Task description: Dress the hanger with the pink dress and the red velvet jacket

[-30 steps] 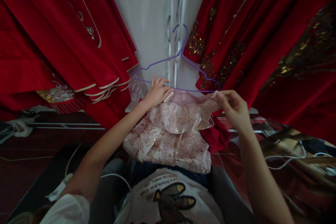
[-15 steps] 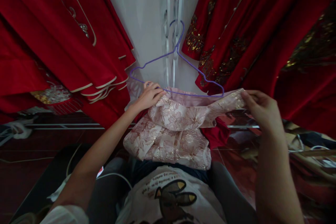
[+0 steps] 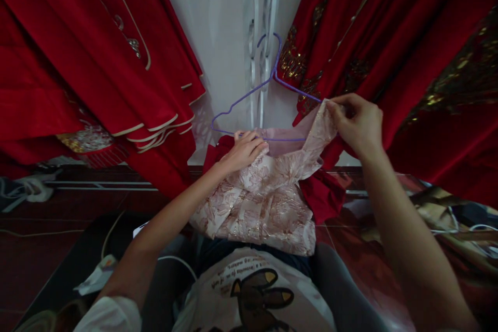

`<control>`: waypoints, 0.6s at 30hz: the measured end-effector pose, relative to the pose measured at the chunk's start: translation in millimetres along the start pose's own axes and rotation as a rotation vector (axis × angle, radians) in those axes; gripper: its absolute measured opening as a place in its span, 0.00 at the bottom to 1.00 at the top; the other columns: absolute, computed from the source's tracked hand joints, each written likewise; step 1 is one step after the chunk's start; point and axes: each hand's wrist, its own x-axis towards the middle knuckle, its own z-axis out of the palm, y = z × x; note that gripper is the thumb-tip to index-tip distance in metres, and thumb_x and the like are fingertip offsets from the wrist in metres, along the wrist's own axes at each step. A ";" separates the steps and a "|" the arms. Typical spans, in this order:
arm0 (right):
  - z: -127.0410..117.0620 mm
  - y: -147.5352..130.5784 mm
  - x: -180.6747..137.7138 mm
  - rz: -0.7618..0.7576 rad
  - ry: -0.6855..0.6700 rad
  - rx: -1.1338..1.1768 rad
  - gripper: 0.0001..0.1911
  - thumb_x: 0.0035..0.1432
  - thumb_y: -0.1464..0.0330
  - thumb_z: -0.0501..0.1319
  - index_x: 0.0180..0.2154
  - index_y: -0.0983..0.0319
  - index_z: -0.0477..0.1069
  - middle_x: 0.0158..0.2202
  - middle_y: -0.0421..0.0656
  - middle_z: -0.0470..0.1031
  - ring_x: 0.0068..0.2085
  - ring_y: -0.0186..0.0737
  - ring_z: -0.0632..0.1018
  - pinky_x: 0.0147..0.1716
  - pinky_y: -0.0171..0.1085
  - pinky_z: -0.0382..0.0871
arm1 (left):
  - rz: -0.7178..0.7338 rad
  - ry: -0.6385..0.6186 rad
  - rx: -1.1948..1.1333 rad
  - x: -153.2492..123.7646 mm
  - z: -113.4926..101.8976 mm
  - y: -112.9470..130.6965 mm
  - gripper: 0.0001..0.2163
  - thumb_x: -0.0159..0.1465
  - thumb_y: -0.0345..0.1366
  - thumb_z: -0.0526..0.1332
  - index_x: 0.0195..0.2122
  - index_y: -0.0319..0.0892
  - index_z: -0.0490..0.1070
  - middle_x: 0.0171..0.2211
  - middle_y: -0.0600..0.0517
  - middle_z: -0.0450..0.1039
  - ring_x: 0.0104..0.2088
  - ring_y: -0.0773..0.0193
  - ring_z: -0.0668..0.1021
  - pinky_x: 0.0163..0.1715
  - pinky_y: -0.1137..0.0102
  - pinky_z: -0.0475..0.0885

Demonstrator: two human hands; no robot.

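Note:
A pale pink garment with gold floral embroidery lies over my lap. My left hand rests closed on its upper edge, pinching the cloth together with the bottom bar of a purple wire hanger. My right hand is raised at the right, fingers pinched on the garment's right shoulder, which it pulls up against the hanger's right arm. The hanger's hook points up toward the white wall.
Red garments with cream trim hang at the left, red gold-embroidered ones at the right. A white wall panel stands between them. Red cloth lies under the pink garment. Cables cross the dark tiled floor.
My right hand has lifted the garment's right shoulder up and inward onto the hanger's right arm. My left hand and the hanger have shifted a little to the right.

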 end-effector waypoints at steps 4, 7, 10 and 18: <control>14.9 -3.3 3.9 0.015 -0.064 -0.020 0.13 0.63 0.59 0.56 0.40 0.58 0.75 0.31 0.43 0.78 0.31 0.40 0.76 0.33 0.36 0.66 | -0.026 0.058 -0.052 2.7 -5.9 3.2 0.16 0.72 0.44 0.45 0.34 0.43 0.67 0.39 0.51 0.74 0.44 0.61 0.73 0.52 0.58 0.55; 20.6 6.5 0.9 0.024 -0.094 -0.009 0.14 0.64 0.57 0.54 0.41 0.57 0.74 0.30 0.43 0.76 0.31 0.40 0.76 0.33 0.37 0.66 | -0.079 0.203 -0.065 -7.9 -23.9 -7.0 0.13 0.70 0.45 0.51 0.35 0.44 0.67 0.45 0.51 0.74 0.48 0.61 0.73 0.54 0.59 0.57; 23.8 16.6 1.6 0.009 -0.060 0.041 0.15 0.64 0.56 0.54 0.43 0.57 0.73 0.32 0.42 0.76 0.32 0.39 0.75 0.33 0.36 0.66 | -0.299 0.490 -0.004 -29.5 -43.0 -30.3 0.12 0.69 0.46 0.53 0.35 0.44 0.68 0.44 0.50 0.74 0.48 0.60 0.74 0.52 0.61 0.63; 32.2 28.9 9.9 -0.036 -0.065 0.154 0.14 0.63 0.57 0.56 0.40 0.59 0.74 0.31 0.40 0.75 0.31 0.36 0.73 0.31 0.34 0.64 | -0.599 0.647 -0.250 -79.0 -68.4 -108.9 0.15 0.64 0.50 0.56 0.31 0.42 0.67 0.28 0.53 0.73 0.31 0.66 0.76 0.34 0.72 0.71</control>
